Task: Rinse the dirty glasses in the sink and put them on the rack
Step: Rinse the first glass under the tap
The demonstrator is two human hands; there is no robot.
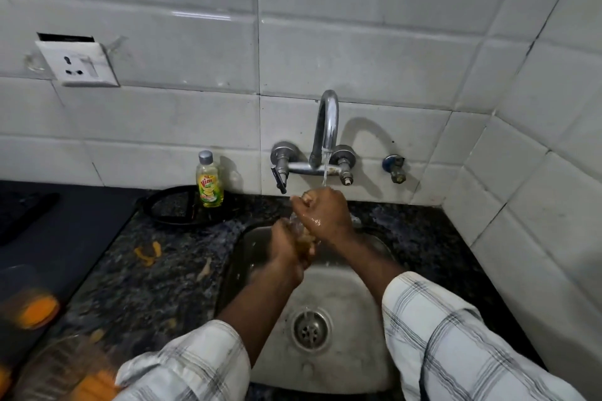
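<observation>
Our glass (298, 228) over the steel sink (345, 290)
We see it clear, wet and mostly hidden at the sink's 12 o'clock; two blurred orange-stained glasses (37, 303) stand toward its 8 o'clock.

Back wall (358, 52): large pale grey glossy tiles, dark grout lines, faint smudges. Right wall (553, 140): same tile, meets back wall at corner. White socket plate (79, 65) on back wall at left, askew, dark gap above it. Table (156, 286): dark speckled stone, orange scraps (148, 252) on it. Flat dark slab (65, 221) at far left, possibly cooktop. Glare streaks on tiles.
</observation>
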